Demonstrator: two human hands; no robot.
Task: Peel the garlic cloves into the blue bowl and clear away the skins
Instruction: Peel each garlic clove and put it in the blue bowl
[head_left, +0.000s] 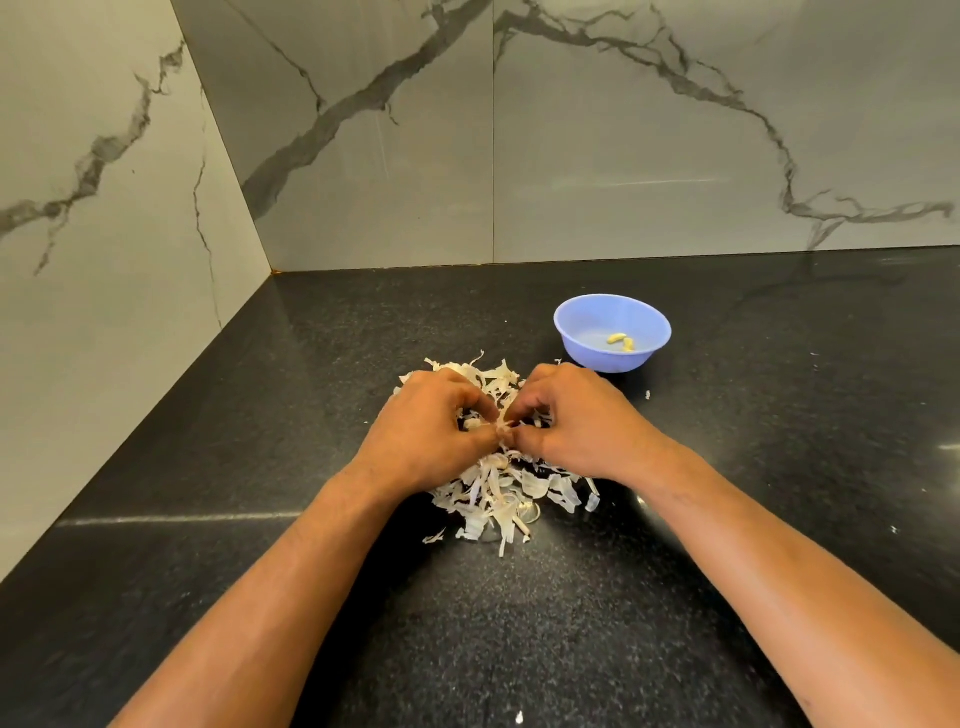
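Two hands work one garlic clove over a heap of skins, mid-frame.

The dark countertop (260, 467) fills the lower frame. At its centre lies the pile of garlic skins (498, 493), kept directly under the hands, probably so peelings drop in one place for later clearing. The left hand (431, 431) and right hand (582, 426) meet above it, fingers curled, each pinching a small garlic clove (503, 427), mostly hidden between the fingertips. The blue bowl (582, 322), right of centre and just beyond the right hand, holds two peeled cloves (622, 342), an easy reach for dropping.
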